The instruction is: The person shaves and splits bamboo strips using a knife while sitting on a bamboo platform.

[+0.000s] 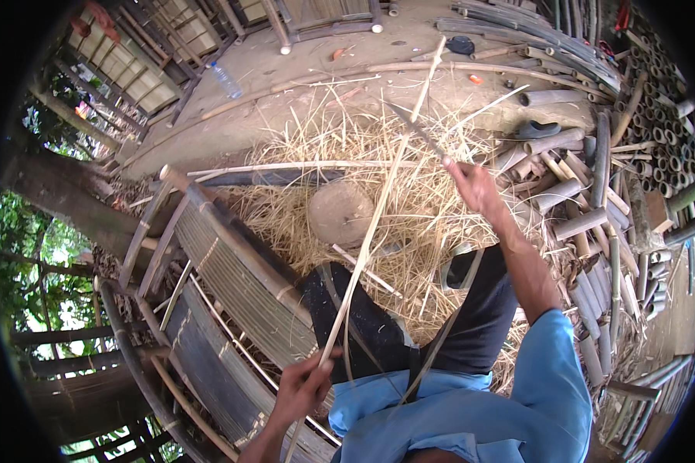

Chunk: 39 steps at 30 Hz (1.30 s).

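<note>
An outdoor work yard with a bare earth floor [286, 55] spreads out around a seated person, with greenery showing at the left and a stack of cut bamboo tubes [666, 158] at the far right. A heap of pale shavings [278, 199] covers the ground ahead of the legs, around a round wooden block [341, 212]. A slatted bamboo bench [239, 266] stands close on the left, and shorter bamboo pieces [581, 224] lie jumbled on the right. The long pale strip [381, 212] slants from the near left, above the left thigh, to the far middle. The left hand [304, 387] has its thumb and fingers curled snugly round the near part of the strip, probably to steady it and set its angle, leaving most of its length free ahead. The right hand [475, 185], its arm stretched forward, has its fingers wrapped firmly round the handle of a knife [422, 135]; the blade points far and left and crosses the strip toward its far end. Whether edge and strip touch, I cannot tell. The outstretched arm seems to keep the blade well away from the left hand and the legs. A clear plastic bottle [225, 81] lies at the far left.
</note>
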Each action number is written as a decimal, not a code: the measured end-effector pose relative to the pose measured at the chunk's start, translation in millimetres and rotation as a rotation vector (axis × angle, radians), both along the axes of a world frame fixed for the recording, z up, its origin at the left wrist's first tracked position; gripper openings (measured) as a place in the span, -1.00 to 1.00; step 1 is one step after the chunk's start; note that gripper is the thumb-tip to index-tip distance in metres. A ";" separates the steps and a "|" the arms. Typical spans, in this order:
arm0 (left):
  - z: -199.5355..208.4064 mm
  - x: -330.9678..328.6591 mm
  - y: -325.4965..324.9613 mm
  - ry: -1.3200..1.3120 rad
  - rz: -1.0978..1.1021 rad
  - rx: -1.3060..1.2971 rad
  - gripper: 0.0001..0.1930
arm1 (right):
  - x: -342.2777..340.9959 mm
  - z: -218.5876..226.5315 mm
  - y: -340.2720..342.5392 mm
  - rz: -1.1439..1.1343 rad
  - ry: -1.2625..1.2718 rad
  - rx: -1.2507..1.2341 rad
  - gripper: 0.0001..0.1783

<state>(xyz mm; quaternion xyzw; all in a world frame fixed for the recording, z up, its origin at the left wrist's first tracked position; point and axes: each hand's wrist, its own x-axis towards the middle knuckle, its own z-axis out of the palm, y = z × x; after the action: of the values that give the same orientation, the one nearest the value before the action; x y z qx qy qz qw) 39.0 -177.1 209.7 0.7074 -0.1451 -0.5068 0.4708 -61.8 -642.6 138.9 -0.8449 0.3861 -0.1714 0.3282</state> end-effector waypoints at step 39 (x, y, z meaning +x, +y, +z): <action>-18.3 -18.6 -5.8 -0.013 -0.045 -0.081 -0.64 | -5.8 -8.5 46.6 0.274 0.197 -0.449 -0.13</action>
<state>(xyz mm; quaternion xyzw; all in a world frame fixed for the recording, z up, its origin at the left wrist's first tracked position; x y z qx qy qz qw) 20.4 -182.9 191.4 0.6875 -0.1844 -0.5063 0.4868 -67.6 -596.0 130.5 -0.9534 0.2506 -0.1237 0.1137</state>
